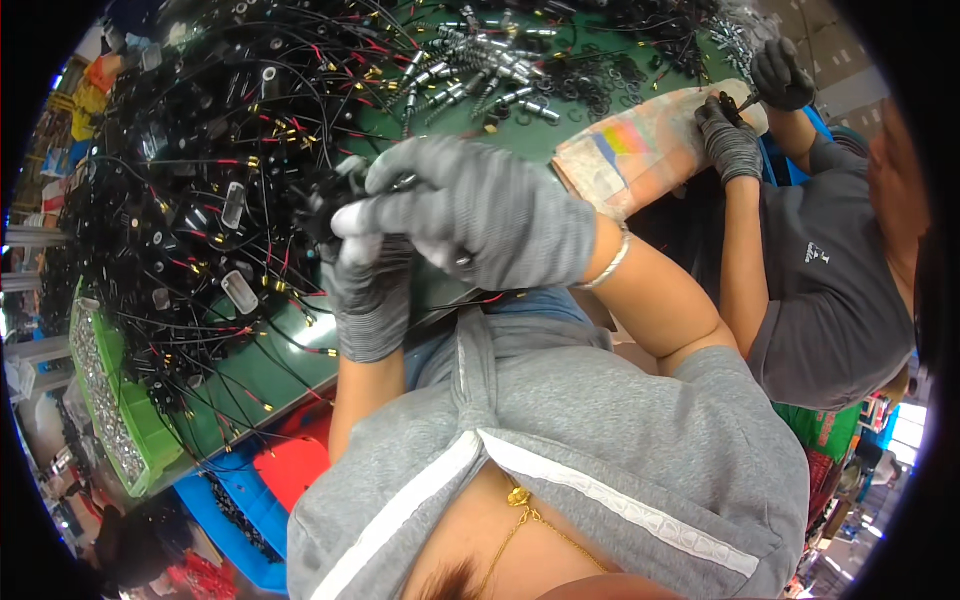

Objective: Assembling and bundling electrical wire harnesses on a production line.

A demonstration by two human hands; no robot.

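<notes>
My two gloved hands meet at the edge of the green table. My left hand (372,305), in a grey knit glove, is closed around a small black part (325,205), whose exact kind is blurred. Over it reaches my right hand (490,215), also gloved, with its fingers curled and their tips close to that part. Motion smears these fingertips, and what they pinch is hidden. Beside the hands lies a large heap of black cables (225,200) with red wires and brass-coloured ends.
Metal cylinders with springs (480,65) and black rings (600,85) lie at the far side of the table (400,115). A green bin (150,440) of small metal pieces stands at left, with a blue tray (245,500) below. At right, a co-worker's gloved hands (730,140) hold a dark part.
</notes>
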